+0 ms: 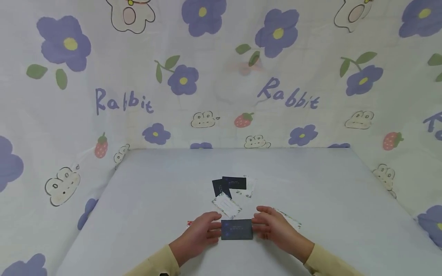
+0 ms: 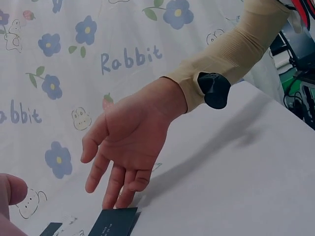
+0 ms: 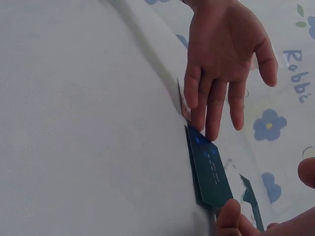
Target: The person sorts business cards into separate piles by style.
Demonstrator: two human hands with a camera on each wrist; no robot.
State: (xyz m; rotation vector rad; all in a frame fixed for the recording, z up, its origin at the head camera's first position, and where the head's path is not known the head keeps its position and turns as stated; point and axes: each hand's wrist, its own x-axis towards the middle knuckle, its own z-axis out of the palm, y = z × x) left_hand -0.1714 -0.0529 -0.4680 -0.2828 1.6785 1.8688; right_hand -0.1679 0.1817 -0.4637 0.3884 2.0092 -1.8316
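Note:
A dark card (image 1: 236, 230) with small pale print lies lengthwise between my two hands, near the front of the table. My left hand (image 1: 202, 234) touches its left end with mostly straight fingertips; the right wrist view also shows this left hand (image 3: 219, 64) palm on, fingers extended. At the card's other end, the fingertips of my right hand (image 1: 276, 230) touch the edge. In the left wrist view the right hand (image 2: 133, 132) has its fingers reaching down to the dark card (image 2: 113, 221). A second dark edge shows beneath the card; whether it is another card or shadow I cannot tell.
Beyond the hands lie a white leaf-bordered card (image 1: 227, 205) and overlapping dark cards (image 1: 236, 183). Another white card (image 1: 288, 219) is partly behind the right hand. Something red-edged (image 1: 189, 223) peeks out by the left hand. A patterned curtain (image 1: 221, 96) borders the white table (image 1: 155, 184).

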